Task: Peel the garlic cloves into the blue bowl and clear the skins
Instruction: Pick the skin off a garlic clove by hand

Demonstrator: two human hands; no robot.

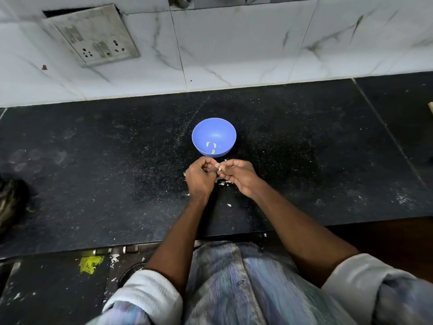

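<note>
- A metal socket plate [93,35] sits on the marbled wall tiles, far left of and behind the blue bowl [213,136].
- The left hand [199,178] hovers just in front of the blue bowl, fingers curled inward; it appears to help pinch the garlic clove [219,168], though how much it grips I cannot tell.
- The blue bowl stands upright on the dark worktop [93,160], holding a few peeled cloves [211,146] near its front wall.
- The garlic clove sits between the fingertips of both hands, just in front of the bowl's near rim and above the worktop.
- The right hand [239,175] is curled, thumb and fingers nipping the clove or its skin.
- Loose skins [223,182] lie on the worktop under and just in front of the hands, on the side away from the bowl.
- Judgement: the clove is small, light and firm but smooth once bare, so it could slip; best held by its body while the papery, brittle skin is torn from the tip. The skins are featherlight and will scatter, so they should be gathered by sweeping.
</note>
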